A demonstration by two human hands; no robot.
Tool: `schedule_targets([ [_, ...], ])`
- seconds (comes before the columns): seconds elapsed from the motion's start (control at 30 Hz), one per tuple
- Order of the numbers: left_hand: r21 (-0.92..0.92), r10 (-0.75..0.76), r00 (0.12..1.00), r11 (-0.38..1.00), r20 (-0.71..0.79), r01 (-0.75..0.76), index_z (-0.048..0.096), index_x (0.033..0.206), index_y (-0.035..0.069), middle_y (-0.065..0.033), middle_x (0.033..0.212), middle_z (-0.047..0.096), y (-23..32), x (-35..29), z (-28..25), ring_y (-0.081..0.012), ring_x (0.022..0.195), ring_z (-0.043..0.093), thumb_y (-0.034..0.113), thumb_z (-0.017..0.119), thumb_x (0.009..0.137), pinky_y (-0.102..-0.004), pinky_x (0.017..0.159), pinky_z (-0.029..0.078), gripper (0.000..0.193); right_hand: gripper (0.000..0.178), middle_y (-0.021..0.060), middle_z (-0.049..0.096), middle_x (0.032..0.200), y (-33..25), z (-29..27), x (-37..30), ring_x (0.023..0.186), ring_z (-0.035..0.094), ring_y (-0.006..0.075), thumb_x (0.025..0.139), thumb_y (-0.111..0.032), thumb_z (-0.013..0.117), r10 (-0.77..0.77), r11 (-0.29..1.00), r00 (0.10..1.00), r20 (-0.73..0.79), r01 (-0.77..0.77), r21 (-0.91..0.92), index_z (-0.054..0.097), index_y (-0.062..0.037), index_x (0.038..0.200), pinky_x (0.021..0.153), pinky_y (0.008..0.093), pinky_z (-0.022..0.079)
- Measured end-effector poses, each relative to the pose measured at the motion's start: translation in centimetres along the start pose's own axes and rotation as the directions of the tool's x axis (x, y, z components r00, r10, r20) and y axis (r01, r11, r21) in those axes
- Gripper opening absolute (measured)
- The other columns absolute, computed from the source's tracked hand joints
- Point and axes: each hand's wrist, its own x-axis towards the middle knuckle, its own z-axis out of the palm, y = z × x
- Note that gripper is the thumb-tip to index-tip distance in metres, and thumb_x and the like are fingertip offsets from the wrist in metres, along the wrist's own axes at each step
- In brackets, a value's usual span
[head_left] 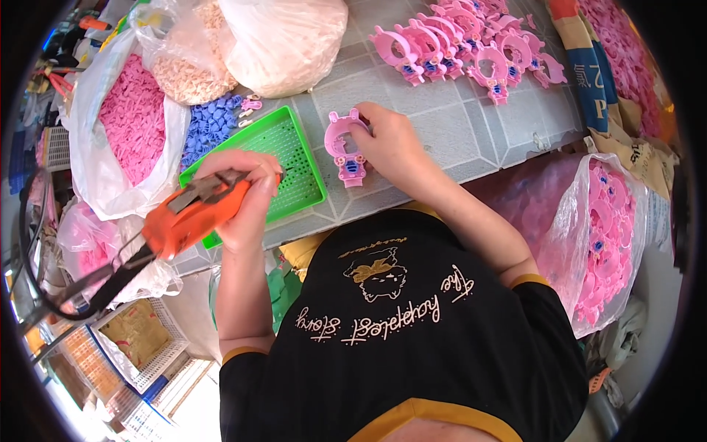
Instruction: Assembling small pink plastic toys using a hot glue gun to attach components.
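My left hand (247,195) is wrapped round an orange corded power tool (184,214), which looks like an electric screwdriver. It is raised over the near part of a shallow green tray (318,193), and its tip is mostly hidden by my fingers. Small dark bits lie in the tray. To the right of the tray, my right hand (387,140) grips a pink plastic ring-shaped piece (351,168) by its upper right side. Two ear-like bumps top this piece, and a dark blue part sits in its lower end. The piece rests on the grey tiled tabletop (434,140).
Similar pink pieces (490,62) are heaped at the back right. Blue parts (213,121) lie behind the tray. Bags of pink parts (132,118) and pale parts (283,44) crowd the back left. A clear bag of pink pieces (600,243) stands right of the table's near edge.
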Motion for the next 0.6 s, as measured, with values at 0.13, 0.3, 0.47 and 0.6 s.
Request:
schedule_targets([
  [0.13, 0.061, 0.111, 0.994, 0.992, 0.016, -0.112, 0.053, 0.104, 0.000, -0.0083, 0.069, 0.056, 1.9, 0.9, 2.2, -0.0212, 0.062, 0.058, -0.008, 0.061, 0.079, -0.0428, 0.071, 0.054, 0.028, 0.020, 0.0229, 0.064, 0.082, -0.1, -0.3, 0.0, 0.076, 0.065, 0.0379, 0.089, -0.016, 0.060, 0.053, 0.997, 0.997, 0.050, -0.056, 0.047, 0.060, 0.0033, 0.097, 0.067, 0.0427, 0.049],
  [0.3, -0.151, 0.083, 0.995, 0.986, 0.056, -0.074, 0.052, 0.107, 0.000, -0.0093, 0.068, 0.057, 1.8, 1.9, 5.5, -0.0211, 0.061, 0.058, -0.004, 0.063, 0.080, -0.0445, 0.070, 0.054, 0.030, 0.020, 0.0212, 0.066, 0.081, 0.4, 0.2, 0.0, 0.072, 0.067, 0.0348, 0.089, -0.016, 0.060, 0.014, 0.999, 1.000, -0.008, -0.014, 0.048, 0.061, 0.0026, 0.097, 0.065, 0.0409, 0.052],
  [0.47, -0.187, 0.077, 0.985, 0.981, 0.156, -0.048, 0.051, 0.107, 0.001, -0.0088, 0.068, 0.057, 0.0, 2.4, 7.0, -0.0196, 0.061, 0.057, -0.006, 0.062, 0.080, -0.0427, 0.071, 0.054, 0.030, 0.019, 0.0213, 0.065, 0.079, 0.5, 0.1, 0.1, 0.069, 0.067, 0.0350, 0.088, -0.015, 0.061, 0.033, 0.996, 0.999, 0.006, -0.034, 0.086, 0.062, 0.0015, 0.096, 0.062, 0.0415, 0.052],
  [0.6, -0.201, 0.055, 0.985, 0.979, 0.166, -0.021, 0.051, 0.106, 0.001, -0.0090, 0.071, 0.058, -1.0, 2.3, 7.3, -0.0180, 0.062, 0.057, -0.008, 0.060, 0.080, -0.0418, 0.071, 0.054, 0.029, 0.019, 0.0225, 0.065, 0.080, 0.8, 0.1, 0.1, 0.070, 0.066, 0.0366, 0.088, -0.016, 0.061, -0.025, 0.999, 0.999, -0.032, 0.026, 0.037, 0.062, 0.0014, 0.096, 0.063, 0.0422, 0.051],
])
